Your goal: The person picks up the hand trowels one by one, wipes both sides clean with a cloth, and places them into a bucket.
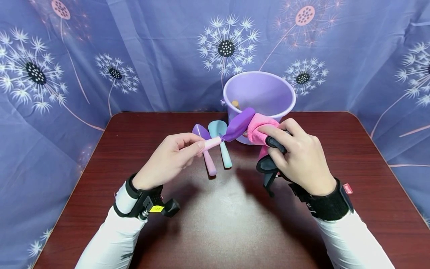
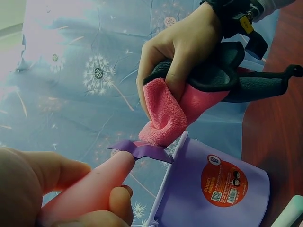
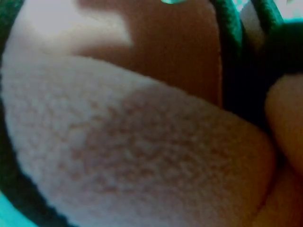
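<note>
Pinching a purple shovel, gripping a pink cloth.
Head: pinching its pink handle in left hand, blade toward two o'clock of those fingers; grasping the cloth at ten o'clock of right hand. Left wrist: showing blade against cloth. Right wrist: showing cloth blurred.

Blue fabric backdrop is hanging behind the worktop and down both sides, creasing lightly. White dandelion prints with dark dotted centres are spreading across it; pink ones are showing near the top. Worktop is showing dark reddish-brown wood grain, far corners rounding off. Glare is brightening its middle, soft shadows falling either side. Left wrist view: pale area is showing past the fabric edge, unclear.
</note>
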### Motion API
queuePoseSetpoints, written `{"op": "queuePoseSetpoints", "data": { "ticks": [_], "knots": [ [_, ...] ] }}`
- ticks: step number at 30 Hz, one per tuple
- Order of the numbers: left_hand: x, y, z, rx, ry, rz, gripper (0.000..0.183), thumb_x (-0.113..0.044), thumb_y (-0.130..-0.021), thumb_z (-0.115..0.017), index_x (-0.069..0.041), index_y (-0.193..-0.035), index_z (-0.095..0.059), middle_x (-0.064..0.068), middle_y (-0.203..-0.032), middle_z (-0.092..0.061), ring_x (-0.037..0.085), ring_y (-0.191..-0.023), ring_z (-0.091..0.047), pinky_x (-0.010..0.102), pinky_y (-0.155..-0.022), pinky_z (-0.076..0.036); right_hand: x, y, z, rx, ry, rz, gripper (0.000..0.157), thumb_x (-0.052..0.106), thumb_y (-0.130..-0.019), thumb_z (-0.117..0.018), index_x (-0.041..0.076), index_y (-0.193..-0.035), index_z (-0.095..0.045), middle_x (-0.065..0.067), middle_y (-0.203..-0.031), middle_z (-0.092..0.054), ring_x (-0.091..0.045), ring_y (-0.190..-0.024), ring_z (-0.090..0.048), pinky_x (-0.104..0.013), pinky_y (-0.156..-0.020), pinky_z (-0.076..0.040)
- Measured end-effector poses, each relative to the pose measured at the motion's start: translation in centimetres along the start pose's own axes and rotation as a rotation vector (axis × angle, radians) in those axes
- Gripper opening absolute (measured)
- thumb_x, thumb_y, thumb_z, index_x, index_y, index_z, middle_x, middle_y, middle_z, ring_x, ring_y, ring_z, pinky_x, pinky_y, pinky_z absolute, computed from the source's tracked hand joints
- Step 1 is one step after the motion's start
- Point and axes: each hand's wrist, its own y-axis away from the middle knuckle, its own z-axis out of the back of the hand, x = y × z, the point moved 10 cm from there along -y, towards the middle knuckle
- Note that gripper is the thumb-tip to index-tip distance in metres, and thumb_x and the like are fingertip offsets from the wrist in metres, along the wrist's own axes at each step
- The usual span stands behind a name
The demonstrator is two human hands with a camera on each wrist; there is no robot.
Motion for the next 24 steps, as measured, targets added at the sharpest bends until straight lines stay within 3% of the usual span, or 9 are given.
{"op": "queuePoseSetpoints", "data": {
  "ticks": [7, 13, 24],
  "knots": [
    [0.2, -0.1, 0.0, -0.008, -0.02, 0.004, 0.015, -0.02, -0.106, -0.065, -0.01, -0.11, -0.076, 0.005, -0.064, -0.044, 0.016, -0.056, -0.036, 0.028, -0.047, -0.027, 0.1, -0.1, 0.1, -0.002, -0.001, -0.003, 0.038, 0.014, -0.093, -0.055, 0.017, -0.124, -0.078, -0.01, -0.095, -0.059, -0.013, -0.054, -0.045, -0.037, -0.042, -0.035],
    [-0.2, 0.0, 0.0, -0.015, -0.071, -0.012, 0.015, -0.022, -0.106, -0.066, -0.012, -0.108, -0.076, 0.006, -0.068, -0.054, 0.019, -0.062, -0.046, 0.029, -0.056, -0.037, 0.3, 0.0, 0.2, -0.004, -0.001, 0.003, 0.039, 0.015, -0.093, -0.054, 0.018, -0.124, -0.077, -0.01, -0.096, -0.06, -0.013, -0.054, -0.044, -0.036, -0.042, -0.035],
    [-0.3, -0.1, -0.1, -0.042, -0.153, -0.037, 0.015, -0.024, -0.105, -0.067, -0.014, -0.11, -0.078, 0.002, -0.07, -0.054, 0.019, -0.065, -0.049, 0.031, -0.06, -0.039, 1.3, -0.1, -0.1, -0.004, -0.018, 0.05, 0.036, 0.016, -0.095, -0.053, 0.017, -0.122, -0.077, -0.009, -0.093, -0.057, -0.012, -0.055, -0.042, -0.033, -0.042, -0.034]
  ]
}}
